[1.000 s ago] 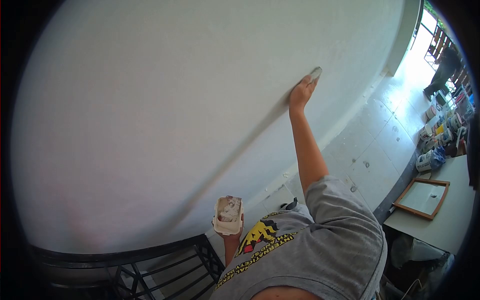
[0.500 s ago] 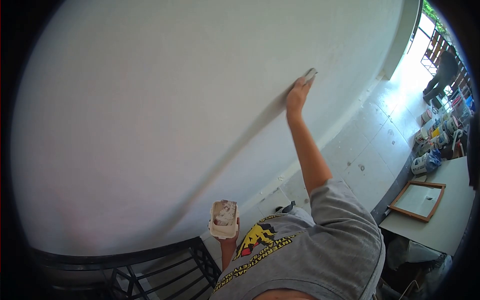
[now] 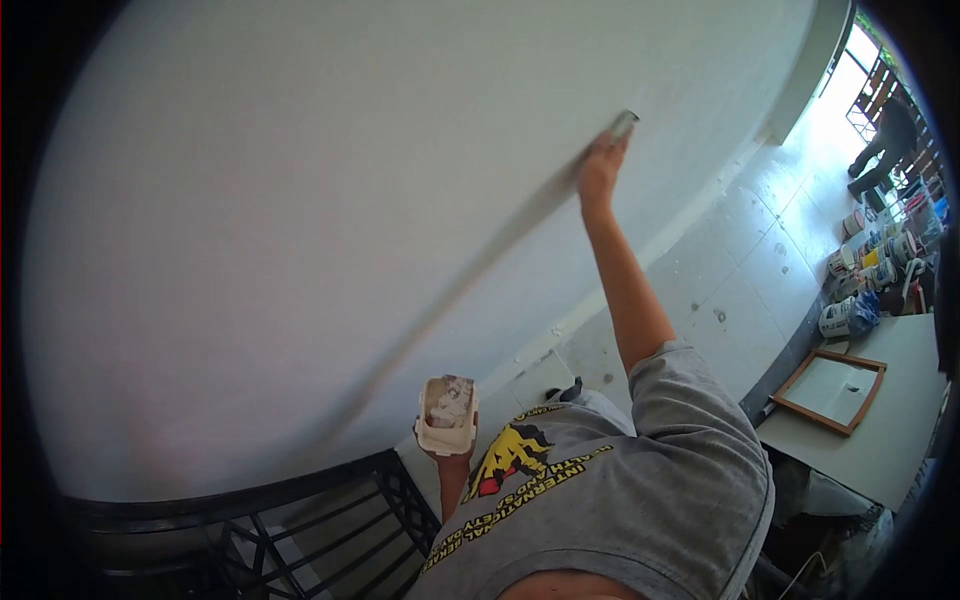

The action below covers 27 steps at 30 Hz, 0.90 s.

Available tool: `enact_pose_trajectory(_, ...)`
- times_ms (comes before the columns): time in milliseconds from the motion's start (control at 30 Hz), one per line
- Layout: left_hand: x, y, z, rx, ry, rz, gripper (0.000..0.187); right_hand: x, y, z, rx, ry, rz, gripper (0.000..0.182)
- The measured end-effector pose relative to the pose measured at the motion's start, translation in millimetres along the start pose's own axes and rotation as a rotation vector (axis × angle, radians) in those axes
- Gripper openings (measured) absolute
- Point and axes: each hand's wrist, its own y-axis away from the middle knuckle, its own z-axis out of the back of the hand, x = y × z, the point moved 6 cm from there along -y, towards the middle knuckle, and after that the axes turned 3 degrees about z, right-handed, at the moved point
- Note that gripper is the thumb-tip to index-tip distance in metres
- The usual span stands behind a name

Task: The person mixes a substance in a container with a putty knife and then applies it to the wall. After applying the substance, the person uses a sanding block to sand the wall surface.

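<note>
My right hand (image 3: 600, 172) is stretched out to the pale wall (image 3: 350, 200), its fingers closed on a small flat putty knife (image 3: 624, 125). The knife has a light face and a dark edge, and lies against the wall; its handle is hidden by the hand. Lower down, my left hand (image 3: 455, 462) supports a cream plastic tub (image 3: 447, 438) from below and behind, so most of its fingers are out of sight. Whitish paste (image 3: 453, 400) clings inside the tub, which is tilted toward the camera.
A black metal railing (image 3: 385, 462) runs under the tub at lower left. Tiled floor (image 3: 730, 260) with stains borders the wall. On the right are a board (image 3: 905, 400) with a wood-framed panel (image 3: 830, 392), several paint buckets (image 3: 838, 318) and a person (image 3: 885, 145) near a gate.
My right hand and the putty knife have moved slightly up and to the right along the wall. The tub in my left hand sits a little higher in view.
</note>
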Motion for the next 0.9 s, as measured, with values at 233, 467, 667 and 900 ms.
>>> enact_pose_trajectory(233,1,0,-3,-0.042,0.179,0.038,0.067,72,155,-33,0.323,0.273,0.444,0.063)
enact_pose_trajectory(467,2,-1,-8,0.031,0.204,0.008,0.064,-22,156,-11,0.148,0.103,-0.184,0.064)
enact_pose_trajectory(667,3,7,2,-0.155,0.181,-0.081,0.065,-41,131,-26,-0.02,-0.109,-0.452,0.066)
enact_pose_trajectory(900,6,10,2,-0.094,0.237,-0.049,0.066,86,135,-53,0.363,0.338,0.418,0.064)
